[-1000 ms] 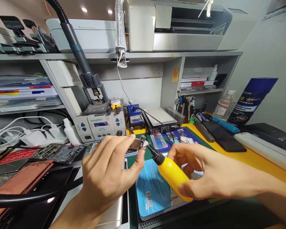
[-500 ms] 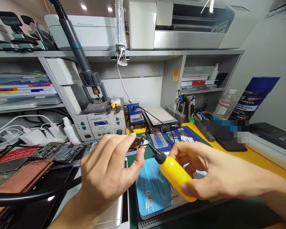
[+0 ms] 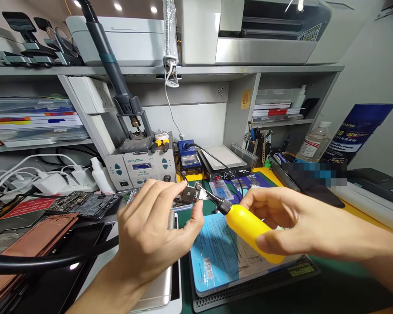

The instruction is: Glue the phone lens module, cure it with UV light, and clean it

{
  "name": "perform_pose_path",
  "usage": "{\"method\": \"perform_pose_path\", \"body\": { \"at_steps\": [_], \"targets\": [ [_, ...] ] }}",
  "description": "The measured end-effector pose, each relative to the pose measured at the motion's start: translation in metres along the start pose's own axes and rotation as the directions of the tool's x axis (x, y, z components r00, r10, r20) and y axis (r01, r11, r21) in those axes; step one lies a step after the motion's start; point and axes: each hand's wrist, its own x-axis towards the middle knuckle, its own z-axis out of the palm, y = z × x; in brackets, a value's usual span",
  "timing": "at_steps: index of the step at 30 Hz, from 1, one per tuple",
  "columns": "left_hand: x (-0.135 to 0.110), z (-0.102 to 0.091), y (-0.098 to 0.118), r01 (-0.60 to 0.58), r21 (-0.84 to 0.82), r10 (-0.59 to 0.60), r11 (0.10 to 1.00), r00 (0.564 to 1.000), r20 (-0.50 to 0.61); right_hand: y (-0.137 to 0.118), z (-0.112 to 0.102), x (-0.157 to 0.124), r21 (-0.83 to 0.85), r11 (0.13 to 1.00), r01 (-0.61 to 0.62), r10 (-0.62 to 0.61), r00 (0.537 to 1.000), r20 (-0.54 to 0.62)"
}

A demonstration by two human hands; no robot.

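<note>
Between the thumb and fingers of my left hand (image 3: 157,222) is a small dark square electronic part (image 3: 189,194) with a lighter metal edge; the fingertips cover some of it. My right hand (image 3: 281,222) is closed round the body of a yellow tool (image 3: 249,229) with a black ribbed collar and thin tip. It slants up and left, its tip at the right edge of the small part. Whether the tip touches is too small to tell. Below both hands lies a blue-and-white package (image 3: 212,261) on a dark perforated plate (image 3: 216,301).
A hot-air station (image 3: 140,170) stands behind my left hand, with a flat heating plate (image 3: 221,159) farther right. Phone parts (image 3: 36,237) and a black hose (image 3: 52,264) lie at left. A silver phone (image 3: 157,283) is under my left wrist. A clear bottle (image 3: 314,141) stands back right.
The view has shifted slightly, and both hands appear a little farther right. The small part has turned to show more of its dark face. Both grips remain the same.
</note>
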Motion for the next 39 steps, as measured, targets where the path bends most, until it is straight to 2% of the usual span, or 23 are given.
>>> {"method": "perform_pose_path", "body": {
  "at_steps": [4, 7, 11, 16, 27, 39],
  "targets": [
    [0.002, 0.0, 0.004, 0.11, -0.045, -0.109, 0.993, 0.994, 0.013, 0.001, -0.003, -0.001, 0.069, 0.997, 0.043, -0.043, 0.999, 0.0],
    [0.001, 0.0, 0.004, 0.125, -0.042, -0.124, 0.991, 0.992, 0.023, -0.004, -0.002, -0.001, 0.083, 0.996, 0.036, -0.034, 0.999, -0.018],
    [0.001, 0.0, 0.005, 0.142, -0.033, -0.141, 0.989, 0.989, 0.03, -0.006, -0.003, 0.001, 0.02, 1.0, 0.013, -0.012, 1.0, -0.029],
    [0.001, 0.001, 0.007, 0.141, -0.036, -0.139, 0.989, 0.989, 0.039, -0.001, -0.007, 0.003, 0.01, 1.0, 0.026, -0.026, 1.0, -0.01],
    [0.0, 0.003, 0.007, 0.133, -0.027, -0.132, 0.991, 0.99, 0.05, -0.014, -0.007, -0.003, -0.074, 0.997, -0.002, -0.005, 0.995, -0.098],
    [0.002, 0.002, 0.008, 0.14, -0.055, -0.138, 0.989, 0.989, 0.048, -0.01, -0.012, -0.002, -0.067, 0.997, 0.033, -0.035, 0.999, -0.039]
  ]
}}
